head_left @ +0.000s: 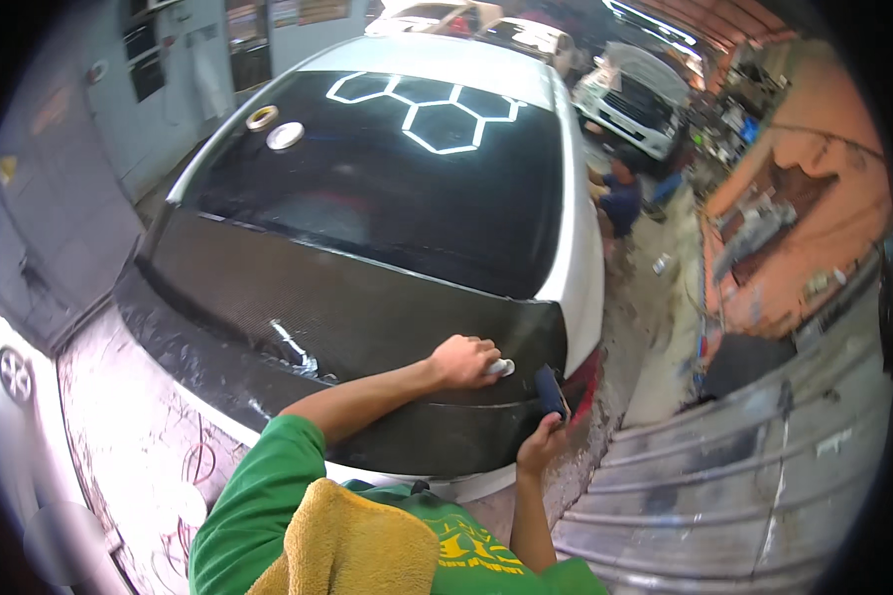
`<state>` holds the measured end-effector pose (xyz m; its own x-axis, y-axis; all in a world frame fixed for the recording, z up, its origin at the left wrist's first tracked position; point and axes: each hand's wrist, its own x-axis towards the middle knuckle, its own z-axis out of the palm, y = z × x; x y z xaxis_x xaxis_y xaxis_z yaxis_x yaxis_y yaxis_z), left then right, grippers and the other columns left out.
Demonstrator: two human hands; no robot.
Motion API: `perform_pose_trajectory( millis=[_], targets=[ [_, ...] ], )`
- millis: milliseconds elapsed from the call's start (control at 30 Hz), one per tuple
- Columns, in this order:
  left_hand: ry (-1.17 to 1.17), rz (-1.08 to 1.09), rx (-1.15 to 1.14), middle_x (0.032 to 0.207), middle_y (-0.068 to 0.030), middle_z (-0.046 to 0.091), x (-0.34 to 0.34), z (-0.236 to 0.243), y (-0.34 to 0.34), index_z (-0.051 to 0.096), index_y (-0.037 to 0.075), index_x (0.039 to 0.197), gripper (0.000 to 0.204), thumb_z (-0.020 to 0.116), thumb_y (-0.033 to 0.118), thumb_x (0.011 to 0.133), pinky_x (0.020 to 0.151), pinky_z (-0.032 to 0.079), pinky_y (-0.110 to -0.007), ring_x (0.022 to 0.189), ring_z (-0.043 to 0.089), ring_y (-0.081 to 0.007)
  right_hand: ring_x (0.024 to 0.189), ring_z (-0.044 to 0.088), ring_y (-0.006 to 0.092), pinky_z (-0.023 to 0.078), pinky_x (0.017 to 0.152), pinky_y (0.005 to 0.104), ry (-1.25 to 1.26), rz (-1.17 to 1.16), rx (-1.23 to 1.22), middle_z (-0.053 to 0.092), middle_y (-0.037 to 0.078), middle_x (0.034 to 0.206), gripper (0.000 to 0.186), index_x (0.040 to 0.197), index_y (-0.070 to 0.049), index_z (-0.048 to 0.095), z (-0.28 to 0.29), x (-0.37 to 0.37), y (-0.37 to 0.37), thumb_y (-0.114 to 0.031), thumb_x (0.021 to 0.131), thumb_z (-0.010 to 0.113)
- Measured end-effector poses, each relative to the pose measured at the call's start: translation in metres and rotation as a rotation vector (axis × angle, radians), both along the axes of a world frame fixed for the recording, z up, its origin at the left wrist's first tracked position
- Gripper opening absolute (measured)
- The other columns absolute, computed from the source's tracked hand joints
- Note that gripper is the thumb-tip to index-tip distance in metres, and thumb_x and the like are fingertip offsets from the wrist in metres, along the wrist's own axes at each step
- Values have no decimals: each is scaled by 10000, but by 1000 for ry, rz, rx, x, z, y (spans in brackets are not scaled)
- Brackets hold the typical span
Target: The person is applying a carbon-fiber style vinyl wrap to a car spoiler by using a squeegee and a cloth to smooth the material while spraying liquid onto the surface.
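Pressing down with my left hand (463, 361), I hold its grip tight on a small white thing (503, 368), and I cannot tell what it is. It sits on the black woven-look trunk lid (367, 317) of the white car (580, 278), near its 3 o'clock corner. My right hand (540, 441) is shut on a dark blue flat squeegee (552, 390) at the lid's edge. I think I am smoothing the wrap. Next calls for slow, firm strokes outward.

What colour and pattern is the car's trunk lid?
The trunk lid is black with a fine woven, carbon-fibre-like pattern, seen in the head view.
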<state>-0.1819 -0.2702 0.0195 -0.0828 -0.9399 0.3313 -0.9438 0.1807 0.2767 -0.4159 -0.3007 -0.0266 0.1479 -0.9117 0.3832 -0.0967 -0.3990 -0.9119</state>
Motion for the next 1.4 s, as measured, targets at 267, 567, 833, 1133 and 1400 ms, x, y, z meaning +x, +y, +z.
perform_pose_trajectory(
  millis=[267, 567, 833, 1133, 1400],
  targets=[
    [-85, -74, 145, 916, -78, 722, -23, 1, -7, 691, 104, 907, 258, 667, 357, 869, 717, 574, -419, 852, 709, -284, 1259, 502, 336, 352, 1090, 420, -87, -54, -21, 571, 194, 1302, 455, 1290, 42, 538, 17, 10, 10, -331, 1058, 421],
    [-101, 357, 34, 946, -91, 715, 131, 20, 91, 689, 110, 941, 218, 654, 318, 889, 735, 571, -411, 852, 704, -273, 1246, 512, 331, 362, 1081, 412, -92, -27, -26, 559, 199, 1317, 474, 1299, 67, 515, 17, 11, 9, -328, 1050, 437],
    [-118, 633, 1, 1417, -176, 442, 198, 6, 163, 514, 103, 1350, 497, 636, 297, 909, 1051, 362, -513, 1311, 407, -391, 1184, 532, 309, 378, 1039, 381, -108, -48, 37, 574, 184, 1266, 469, 1297, 59, 519, 4, 11, 9, -327, 1057, 405],
    [-65, -150, 165, 1634, -198, 142, -8, 11, -5, 355, 187, 1538, 656, 525, 455, 964, 1177, 167, -591, 1511, 132, -386, 1164, 534, 275, 381, 1023, 367, -117, -37, 5, 572, 175, 1256, 472, 1292, 60, 513, 11, 9, 7, -341, 1065, 411],
    [-6, 76, 24, 1607, -196, 230, -33, -1, -86, 397, 166, 1503, 669, 463, 568, 973, 1168, 230, -558, 1488, 212, -392, 1183, 520, 314, 359, 1051, 394, -239, -110, 75, 532, 256, 1324, 519, 1282, 125, 480, 0, 13, 15, -342, 1057, 465]
  ],
)
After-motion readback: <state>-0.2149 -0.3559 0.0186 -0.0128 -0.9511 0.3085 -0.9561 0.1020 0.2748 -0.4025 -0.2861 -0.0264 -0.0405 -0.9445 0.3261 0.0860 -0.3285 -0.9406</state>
